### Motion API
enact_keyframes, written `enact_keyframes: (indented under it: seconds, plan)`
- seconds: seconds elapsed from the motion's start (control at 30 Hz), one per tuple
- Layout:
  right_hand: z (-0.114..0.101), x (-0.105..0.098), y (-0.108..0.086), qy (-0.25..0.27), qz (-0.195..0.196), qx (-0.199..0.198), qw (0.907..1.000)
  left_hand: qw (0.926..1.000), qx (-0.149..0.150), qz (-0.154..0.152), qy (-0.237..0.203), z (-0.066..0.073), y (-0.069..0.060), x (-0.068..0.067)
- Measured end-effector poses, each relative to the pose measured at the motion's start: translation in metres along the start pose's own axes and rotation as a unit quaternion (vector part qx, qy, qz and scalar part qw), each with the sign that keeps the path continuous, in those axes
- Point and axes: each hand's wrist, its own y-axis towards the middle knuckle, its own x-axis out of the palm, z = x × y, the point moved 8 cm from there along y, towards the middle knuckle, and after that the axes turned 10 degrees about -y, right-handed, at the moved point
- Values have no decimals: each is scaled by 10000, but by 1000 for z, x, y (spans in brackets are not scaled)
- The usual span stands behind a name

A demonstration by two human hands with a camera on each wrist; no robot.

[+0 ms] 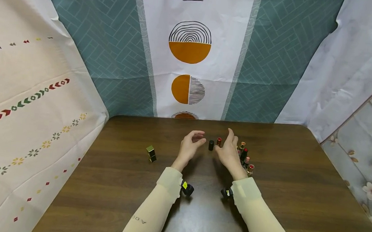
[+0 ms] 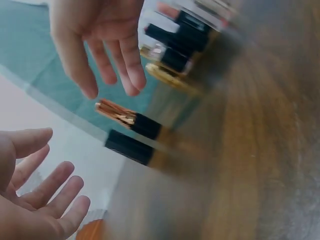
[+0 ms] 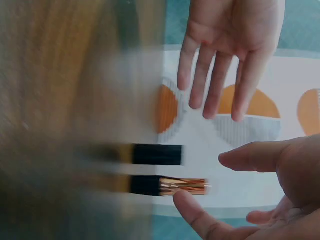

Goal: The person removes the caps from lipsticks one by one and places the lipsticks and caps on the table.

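Two small upright pieces stand side by side between my hands: a plain black cap [image 1: 211,145] and an uncapped lipstick [image 1: 219,142] with a black base and a shiny copper-gold tube. My left hand [image 1: 188,149] hovers to the left of the cap, fingers spread and relaxed, holding nothing. My right hand [image 1: 229,152] is beside the lipstick with thumb and fingers apart. In the right wrist view, a right fingertip [image 3: 186,200] overlaps the lipstick's tube [image 3: 185,186]; whether it touches cannot be told. The left wrist view shows the cap [image 2: 129,147] apart from both hands.
Several more lipsticks [image 1: 243,155] stand in a row just right of my right hand, partly hidden by it. A gold-and-black piece [image 1: 151,153] sits to the left on the brown wooden table [image 1: 117,190]. Patterned cloths [image 1: 113,44] hang behind the table.
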Motion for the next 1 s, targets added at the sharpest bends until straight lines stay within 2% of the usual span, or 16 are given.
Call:
enact_keyframes:
  seconds: [0.13,0.4,0.5,0.7,0.77,0.9,1.0]
  plan:
    - [-13,-17,-8,72,388,-287,9988,9998,154,81,-139,12,-2,-7]
    - [-26,-25,-21,292,520,-805,9950,9988,378,-104,-289,36,-12,-9]
    - [-28,-26,-25,413,632,-991,9922,9986,507,-115,-129,46,-17,-13]
    - [-36,-29,-28,383,917,-1386,9854,9964,526,-238,628,63,-20,-28]
    - [-39,-27,-28,461,835,-1526,9837,9944,510,-210,897,68,-22,-37]
    - [-44,-19,-29,751,390,-1693,9819,9895,453,-67,1368,76,-23,-58]
    - [-46,-14,-29,984,88,-1755,9795,9857,434,-116,1625,83,-25,-69]
